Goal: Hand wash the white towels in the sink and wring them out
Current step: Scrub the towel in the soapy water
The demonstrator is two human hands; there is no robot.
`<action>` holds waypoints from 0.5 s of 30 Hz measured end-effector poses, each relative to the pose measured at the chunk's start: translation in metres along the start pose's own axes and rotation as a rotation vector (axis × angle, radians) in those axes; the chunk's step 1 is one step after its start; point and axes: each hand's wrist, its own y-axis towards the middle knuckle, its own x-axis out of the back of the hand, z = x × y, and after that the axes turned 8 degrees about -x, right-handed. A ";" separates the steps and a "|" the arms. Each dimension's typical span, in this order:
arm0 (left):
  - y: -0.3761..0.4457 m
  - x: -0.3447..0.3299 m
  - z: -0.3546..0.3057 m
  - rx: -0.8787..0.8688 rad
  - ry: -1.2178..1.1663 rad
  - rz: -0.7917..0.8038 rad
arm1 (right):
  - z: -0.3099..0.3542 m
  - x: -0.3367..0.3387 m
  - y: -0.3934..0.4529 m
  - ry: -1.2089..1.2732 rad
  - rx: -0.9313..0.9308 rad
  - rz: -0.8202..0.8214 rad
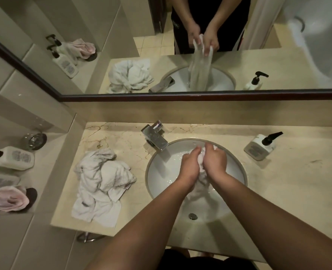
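**Scrub stage: one towel in the basin, one pile waiting**

The pile of white towels (103, 182) lies crumpled on the countertop (297, 182), left of the sink (157, 176), apparently not yet in hand; the faucet (155, 138) stands at the basin's back-left rim. Over the basin, the left hand (190, 166) and right hand (214, 162) both grip the wet towel (201, 166), fingers curled round its bunched upper end, knuckles almost touching. The towel's long axis runs roughly vertical: gathered end up in the hands, loose end hanging toward the drain (192, 216), as the mirror reflection confirms. Judged step: washing by rubbing. The next move calls for counter-twisting to wring; the soap dispenser (262, 146) stands at right.
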 end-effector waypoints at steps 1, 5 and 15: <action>-0.001 -0.002 0.000 -0.006 -0.013 -0.010 | -0.001 0.001 0.002 0.010 -0.018 0.000; 0.006 0.003 -0.009 0.012 -0.105 -0.204 | -0.014 -0.013 -0.018 -0.019 -0.013 0.117; 0.001 -0.001 -0.013 -0.081 -0.039 -0.194 | -0.004 -0.005 -0.016 0.022 0.009 0.127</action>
